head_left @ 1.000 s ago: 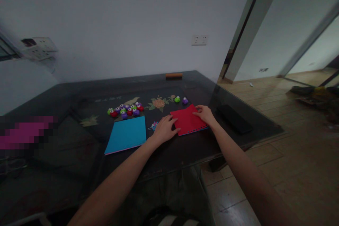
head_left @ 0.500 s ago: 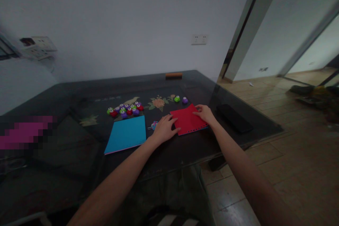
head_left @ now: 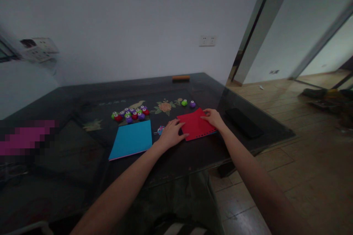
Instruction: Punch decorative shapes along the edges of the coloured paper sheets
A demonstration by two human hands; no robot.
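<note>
A red sheet of paper with a row of punched holes along its near edge lies on the dark table. A bit of blue shows under its near right corner. My left hand rests at the sheet's left edge, fingers and thumb spread and touching it. At the right edge, my right hand has its thumb and fingers bent over the paper, gripping it near the far right corner. Left of my left hand lies a blue sheet stack with a pinkish lower edge. A small cluster of colourful beads sits between.
Several red, green and purple toys with eyes stand behind the blue stack. A green one and a purple one stand beyond the red sheet. A long black object lies right; a brown bar lies by the wall.
</note>
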